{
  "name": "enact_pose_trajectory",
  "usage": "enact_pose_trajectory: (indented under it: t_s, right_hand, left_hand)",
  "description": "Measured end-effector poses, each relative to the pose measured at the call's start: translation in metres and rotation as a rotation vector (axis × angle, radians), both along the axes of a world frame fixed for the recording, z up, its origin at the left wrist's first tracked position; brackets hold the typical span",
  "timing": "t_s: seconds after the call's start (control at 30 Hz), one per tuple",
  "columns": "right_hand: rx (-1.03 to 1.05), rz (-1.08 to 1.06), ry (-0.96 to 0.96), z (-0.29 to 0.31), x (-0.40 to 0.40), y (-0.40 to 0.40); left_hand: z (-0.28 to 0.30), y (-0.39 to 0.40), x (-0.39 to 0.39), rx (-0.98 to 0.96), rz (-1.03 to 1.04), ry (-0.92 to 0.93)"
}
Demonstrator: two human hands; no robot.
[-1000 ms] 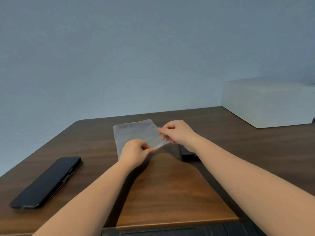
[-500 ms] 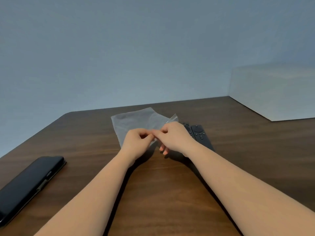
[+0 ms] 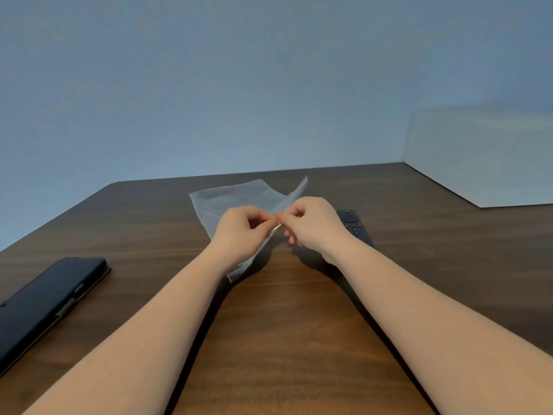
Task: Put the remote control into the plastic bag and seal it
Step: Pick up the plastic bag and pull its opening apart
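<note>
A clear plastic bag [image 3: 230,196] is held just above the dark wooden table [image 3: 284,324], its mouth edge running diagonally between my hands. My left hand [image 3: 239,232] pinches the bag's edge with thumb and forefinger. My right hand [image 3: 311,224] pinches the same edge, fingertips almost touching the left ones. A black remote control [image 3: 353,224] lies flat on the table just right of my right hand, outside the bag, its near end hidden behind my right wrist.
A black phone in a case [image 3: 48,301] lies at the table's left side. A white box [image 3: 484,157] stands at the back right. A blue-grey wall rises behind the table.
My hands have come together on the bag's edge and lifted it, so the edge now stands up diagonally. The view has shifted, and the remote has come into sight beside my right hand.
</note>
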State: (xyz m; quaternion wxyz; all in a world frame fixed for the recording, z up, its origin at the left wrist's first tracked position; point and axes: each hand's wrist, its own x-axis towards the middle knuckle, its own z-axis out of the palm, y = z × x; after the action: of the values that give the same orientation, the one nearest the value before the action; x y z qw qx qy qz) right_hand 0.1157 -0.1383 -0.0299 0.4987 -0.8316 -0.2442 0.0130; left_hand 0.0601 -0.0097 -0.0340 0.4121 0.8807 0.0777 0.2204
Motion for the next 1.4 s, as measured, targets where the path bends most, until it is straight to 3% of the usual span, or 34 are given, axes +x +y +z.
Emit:
enact_pose_trajectory:
  t_s: [0.2, 0.33, 0.43, 0.57, 0.7, 0.9, 1.03, 1.2, 1.4]
  right_hand:
    - [-0.032, 0.003, -0.116, 0.002, -0.001, 0.002]
    - [-0.049, -0.018, -0.071, 0.0, 0.002, -0.001]
    - [-0.033, -0.024, -0.019, 0.001, 0.002, -0.003]
    - [-0.009, -0.028, 0.029, 0.003, 0.0, -0.004]
    - [-0.01, -0.028, 0.08, 0.007, 0.001, -0.007]
    - [-0.239, -0.071, 0.044, 0.007, 0.007, -0.012]
    - [-0.434, -0.112, -0.135, 0.008, 0.009, -0.016]
    - [-0.64, -0.269, -0.155, 0.013, 0.013, -0.033]
    - [-0.857, -0.203, -0.158, 0.011, 0.006, -0.034]
  left_hand:
    - [-0.002, 0.003, 0.005, 0.227, 0.049, -0.055]
    - [0.003, 0.02, 0.004, 0.097, 0.234, -0.209]
    - [0.007, 0.02, -0.004, 0.106, 0.2, -0.287]
    - [0.001, 0.017, -0.001, 0.371, 0.104, -0.212]
    - [0.002, 0.026, 0.003, 0.414, 0.155, -0.17]
    - [0.004, 0.048, 0.0, 0.405, 0.293, -0.209]
    - [0.004, 0.046, -0.002, 0.486, 0.21, -0.269]
    - [0.001, 0.043, -0.002, 0.541, 0.193, -0.296]
    - [-0.001, 0.039, -0.002, 0.515, 0.094, -0.259]
